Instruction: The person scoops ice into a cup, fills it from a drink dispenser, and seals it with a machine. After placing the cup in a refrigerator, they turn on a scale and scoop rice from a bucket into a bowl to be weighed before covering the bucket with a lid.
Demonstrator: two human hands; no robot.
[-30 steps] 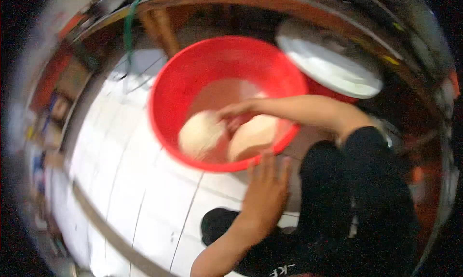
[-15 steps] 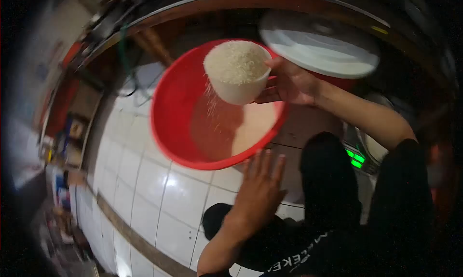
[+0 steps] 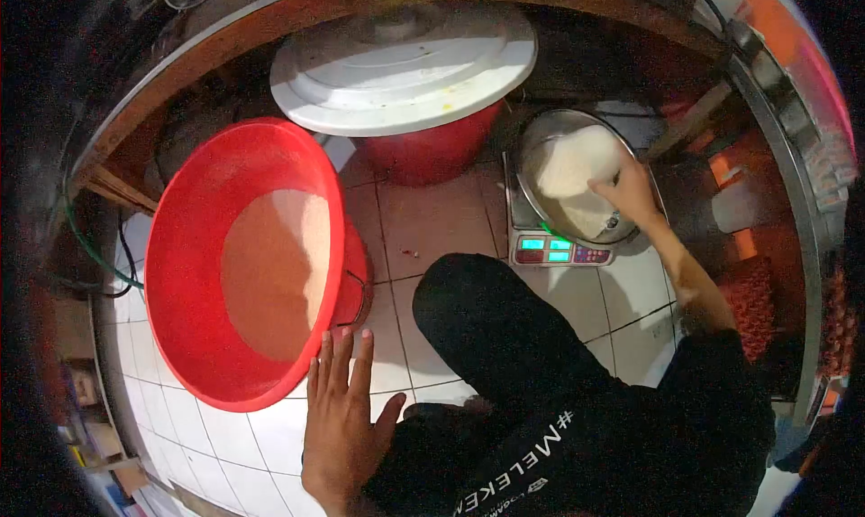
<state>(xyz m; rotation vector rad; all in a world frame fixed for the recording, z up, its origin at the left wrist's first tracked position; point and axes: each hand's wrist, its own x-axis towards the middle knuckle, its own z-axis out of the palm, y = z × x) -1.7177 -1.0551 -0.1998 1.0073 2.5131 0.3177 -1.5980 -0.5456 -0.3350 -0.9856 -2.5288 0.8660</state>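
Observation:
My right hand [image 3: 634,195] grips a white bowl [image 3: 602,148], blurred, over the metal basin [image 3: 542,126]. Pale rice [image 3: 581,220] shows in the basin, which sits on a digital scale [image 3: 559,249] with lit green displays. It is hard to tell where the bowl's edge ends and the rice begins. My left hand [image 3: 345,409] is open, fingers stretched toward the near rim of a big red tub [image 3: 194,202]; the fingertips are at or just beside the rim. More rice [image 3: 270,265] lies inside the tub, partly in shadow.
A second red container [image 3: 428,148] with a white lid [image 3: 405,76] stands at the back under a wooden-edged counter [image 3: 216,44]. My bent knee [image 3: 468,310] is between the tub and the scale. A green hose [image 3: 86,233] runs at the left, over tiled floor [image 3: 243,445].
My right hand has carried the heaped bowl of rice from above the red tub rightward to the metal basin. The view has turned right. My left hand stays by the tub's rim.

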